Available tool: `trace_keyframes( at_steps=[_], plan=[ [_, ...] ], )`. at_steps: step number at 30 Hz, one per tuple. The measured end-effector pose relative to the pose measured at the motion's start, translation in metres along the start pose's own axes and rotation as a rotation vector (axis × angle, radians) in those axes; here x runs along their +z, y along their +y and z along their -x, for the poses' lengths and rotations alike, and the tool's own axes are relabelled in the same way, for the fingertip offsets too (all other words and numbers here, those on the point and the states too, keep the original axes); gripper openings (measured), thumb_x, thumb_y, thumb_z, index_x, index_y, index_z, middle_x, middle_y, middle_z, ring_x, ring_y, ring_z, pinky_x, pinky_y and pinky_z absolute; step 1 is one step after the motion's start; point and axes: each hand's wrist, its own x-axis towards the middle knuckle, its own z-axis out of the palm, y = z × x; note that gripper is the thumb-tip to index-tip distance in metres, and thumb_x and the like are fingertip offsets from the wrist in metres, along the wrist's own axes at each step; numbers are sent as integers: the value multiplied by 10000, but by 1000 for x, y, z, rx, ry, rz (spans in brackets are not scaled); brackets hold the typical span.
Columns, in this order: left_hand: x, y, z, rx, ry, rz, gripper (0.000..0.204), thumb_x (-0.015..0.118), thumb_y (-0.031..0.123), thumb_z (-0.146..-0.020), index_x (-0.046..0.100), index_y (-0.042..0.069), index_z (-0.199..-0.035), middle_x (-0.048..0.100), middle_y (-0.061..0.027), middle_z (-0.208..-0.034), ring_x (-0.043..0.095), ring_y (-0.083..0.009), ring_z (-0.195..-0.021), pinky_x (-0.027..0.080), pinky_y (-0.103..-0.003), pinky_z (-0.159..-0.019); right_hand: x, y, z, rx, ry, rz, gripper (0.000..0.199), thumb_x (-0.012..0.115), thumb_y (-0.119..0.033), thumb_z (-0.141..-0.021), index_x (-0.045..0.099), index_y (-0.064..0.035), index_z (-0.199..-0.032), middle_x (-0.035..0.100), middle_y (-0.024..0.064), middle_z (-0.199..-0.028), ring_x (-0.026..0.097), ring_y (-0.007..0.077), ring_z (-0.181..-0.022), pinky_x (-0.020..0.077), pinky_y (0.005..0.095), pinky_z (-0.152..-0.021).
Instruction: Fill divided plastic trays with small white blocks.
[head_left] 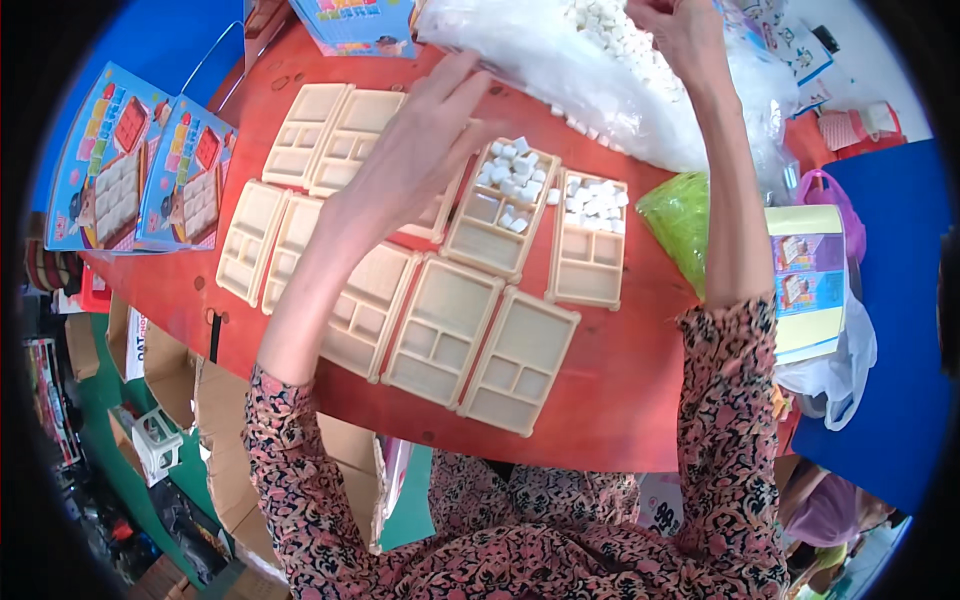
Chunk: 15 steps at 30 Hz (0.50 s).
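My left hand (425,135) is stretched over the pale wooden compartment trays, fingers apart and slightly blurred, with nothing visible in it. Beneath and around it lie several such trays in rows. Small white blocks (516,177) fill the upper part of one tray (482,243) to the right of this hand. Another tray (587,280) beside that one also has white blocks in its top compartment. At the far edge, my right hand (688,35) reaches to a clear plastic bag (600,90) of loose white blocks. Its fingers are curled and partly cut off; what they hold is hidden.
Blue printed boxes (105,165) stand at the left, and another box (360,25) at the back. A green bag (678,225) lies right of the trays. A yellow-edged printed pack (806,285) sits by the right edge. Cardboard cartons (235,430) are below the red table (620,400).
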Motion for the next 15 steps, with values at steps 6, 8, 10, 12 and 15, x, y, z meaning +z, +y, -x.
trace_keyframes(
  at_steps=[6,8,10,12,15],
  plan=[
    [71,5,-156,64,-1,301,268,494,146,-865,627,-28,-1019,644,-199,-894,630,-283,-849,474,-342,-765,38,72,-12,-209,-30,316,331,709,-234,-715,664,5,-940,665,196,-771,646,305,-711,497,393,-733],
    [111,6,-181,-245,-166,-41,299,570,219,-808,673,57,-1038,637,-211,-1028,572,-306,-1055,466,-424,-865,36,81,-13,145,-485,233,514,742,-312,-680,604,-3,-1066,674,179,-914,655,294,-800,497,397,-765],
    [131,-4,-187,-371,-233,-135,321,624,250,-778,695,122,-1064,615,-214,-1150,466,-344,-1242,419,-543,-958,28,90,-18,131,-598,134,530,746,-313,-665,579,1,-1057,660,182,-978,645,296,-883,494,405,-780],
    [142,-13,-189,-355,-348,-123,320,631,241,-779,696,133,-1074,603,-199,-1187,425,-355,-1277,396,-589,-961,26,102,-17,111,-659,155,522,745,-299,-658,569,3,-1046,651,189,-995,637,299,-921,493,410,-784],
    [138,-3,-186,-266,-400,-95,301,623,182,-777,698,121,-1062,617,-197,-1155,506,-356,-1199,438,-508,-957,34,115,-22,-263,-563,522,428,671,-51,-706,560,-56,-1119,646,87,-922,617,170,-754,504,332,-654]
  ],
)
